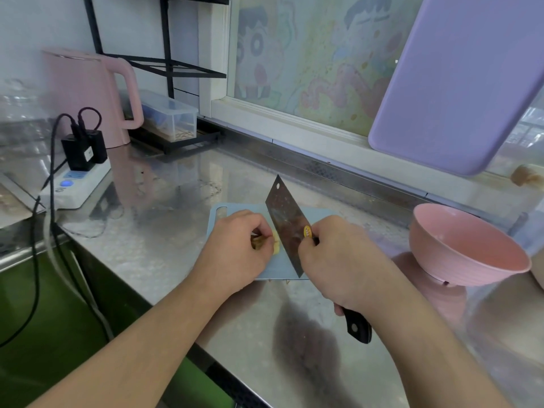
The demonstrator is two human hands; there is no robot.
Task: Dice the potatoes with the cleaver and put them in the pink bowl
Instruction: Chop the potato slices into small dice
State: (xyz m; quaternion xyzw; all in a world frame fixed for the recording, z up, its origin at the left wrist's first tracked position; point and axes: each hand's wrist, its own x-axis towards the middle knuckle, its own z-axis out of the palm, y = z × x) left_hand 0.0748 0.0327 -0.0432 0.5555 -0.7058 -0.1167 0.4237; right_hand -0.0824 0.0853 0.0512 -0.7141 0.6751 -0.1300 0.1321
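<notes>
Over the pale blue plastic cutting board (219,231), my left hand (240,245) pinches the yellow potato piece (276,245); my right hand (335,260) grips the black-handled steel cleaver (287,225), blade just right of it. Farther right of the board, the empty pink bowl (468,245) waits on the worktop (164,207).

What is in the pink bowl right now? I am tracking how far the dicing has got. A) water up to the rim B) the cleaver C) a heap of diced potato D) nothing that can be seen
D: the visible inside of the pink bowl is bare, while the potato sits on the blue cutting board under the left hand, and the right hand holds the cleaver against it.
</notes>
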